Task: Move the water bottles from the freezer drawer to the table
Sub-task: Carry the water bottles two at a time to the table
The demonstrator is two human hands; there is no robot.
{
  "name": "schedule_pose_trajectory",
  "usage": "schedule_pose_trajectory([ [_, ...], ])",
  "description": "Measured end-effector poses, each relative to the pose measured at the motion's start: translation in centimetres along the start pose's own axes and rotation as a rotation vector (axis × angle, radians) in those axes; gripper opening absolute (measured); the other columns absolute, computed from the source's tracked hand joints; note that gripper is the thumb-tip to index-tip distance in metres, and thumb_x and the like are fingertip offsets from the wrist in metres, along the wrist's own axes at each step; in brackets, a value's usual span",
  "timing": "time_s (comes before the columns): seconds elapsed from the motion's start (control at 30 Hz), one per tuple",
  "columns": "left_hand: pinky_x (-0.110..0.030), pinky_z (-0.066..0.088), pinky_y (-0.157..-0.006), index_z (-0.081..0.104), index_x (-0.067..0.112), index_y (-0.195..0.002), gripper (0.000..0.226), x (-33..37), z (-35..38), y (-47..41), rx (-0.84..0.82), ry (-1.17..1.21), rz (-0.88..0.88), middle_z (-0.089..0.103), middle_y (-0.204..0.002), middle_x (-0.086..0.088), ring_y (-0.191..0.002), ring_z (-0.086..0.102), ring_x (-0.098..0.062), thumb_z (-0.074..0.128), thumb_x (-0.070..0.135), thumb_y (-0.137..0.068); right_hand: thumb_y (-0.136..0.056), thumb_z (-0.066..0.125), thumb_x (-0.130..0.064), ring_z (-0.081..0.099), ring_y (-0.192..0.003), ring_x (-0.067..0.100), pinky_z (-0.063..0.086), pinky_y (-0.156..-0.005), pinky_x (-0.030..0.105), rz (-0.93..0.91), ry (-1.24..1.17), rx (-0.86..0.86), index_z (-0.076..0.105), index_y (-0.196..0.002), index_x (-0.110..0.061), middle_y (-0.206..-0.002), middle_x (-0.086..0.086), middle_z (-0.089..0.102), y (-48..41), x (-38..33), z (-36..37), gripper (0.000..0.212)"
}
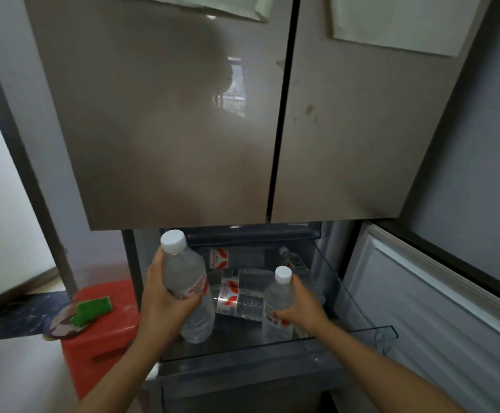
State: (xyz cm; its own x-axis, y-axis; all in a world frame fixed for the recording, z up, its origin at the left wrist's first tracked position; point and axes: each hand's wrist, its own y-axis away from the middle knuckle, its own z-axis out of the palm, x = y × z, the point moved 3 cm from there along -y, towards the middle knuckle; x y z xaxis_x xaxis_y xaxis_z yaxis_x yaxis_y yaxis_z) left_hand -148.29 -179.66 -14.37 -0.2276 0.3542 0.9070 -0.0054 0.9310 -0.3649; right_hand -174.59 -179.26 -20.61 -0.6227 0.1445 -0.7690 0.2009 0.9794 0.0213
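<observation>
Left hand [165,296] wrapped tight around a tall water bottle [187,281], right hand [302,308] closed on a shorter bottle [278,299], both upright over the open freezer drawer [362,332], more bottles [240,302] lying on their sides inside.

Left hand [165,296] — forearm bare, reaching forward from lower left, fingers wrapped around something upright, thumb on the near side. Right hand [301,305] — forearm bare, entering from lower right, wrist slightly bent, fingers closed in a grasp, held lower than the left.
</observation>
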Motion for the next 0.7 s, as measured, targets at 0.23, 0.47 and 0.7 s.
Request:
schedule_pose_trajectory([
  [0.23, -0.041, 0.039, -0.099, 0.025, 0.026, -0.138, 0.098, 4.8, -4.0, -0.5, 0.115, 0.022, 0.085, 0.038, -0.133, 0.003, -0.120, 0.037, -0.013, 0.077, -0.006, -0.061, -0.067, 0.078, -0.021, 0.056, -0.090, 0.005, 0.053, -0.075, 0.023, -0.233, -0.043, 0.042, 0.035, -0.113, -0.040, -0.096, -0.020, 0.054, 1.1, -8.6, -3.4, 0.065],
  [0.47, -0.034, 0.043, -0.092, 0.027, 0.021, -0.138, 0.096, 8.4, -8.4, -0.8, 0.254, 0.032, 0.168, 0.041, -0.134, 0.001, -0.120, 0.043, -0.013, 0.076, -0.006, -0.060, -0.066, 0.079, -0.009, 0.061, -0.097, 0.004, 0.055, -0.080, 0.021, -0.490, -0.408, 0.075, 0.043, -0.110, -0.036, -0.107, -0.012, 0.058, 3.6, -17.4, -6.2, 0.063],
  [0.7, -0.036, 0.044, -0.089, 0.029, 0.031, -0.134, 0.094, 7.4, -13.6, 3.1, 0.521, -0.116, 0.086, 0.044, -0.130, 0.003, -0.119, 0.044, -0.013, 0.076, -0.005, -0.061, -0.067, 0.077, -0.006, 0.065, -0.096, 0.012, 0.056, -0.078, 0.026, -0.598, -0.539, -0.193, 0.047, -0.114, -0.026, -0.107, -0.004, 0.063, 3.9, -21.6, -2.8, 0.059],
])
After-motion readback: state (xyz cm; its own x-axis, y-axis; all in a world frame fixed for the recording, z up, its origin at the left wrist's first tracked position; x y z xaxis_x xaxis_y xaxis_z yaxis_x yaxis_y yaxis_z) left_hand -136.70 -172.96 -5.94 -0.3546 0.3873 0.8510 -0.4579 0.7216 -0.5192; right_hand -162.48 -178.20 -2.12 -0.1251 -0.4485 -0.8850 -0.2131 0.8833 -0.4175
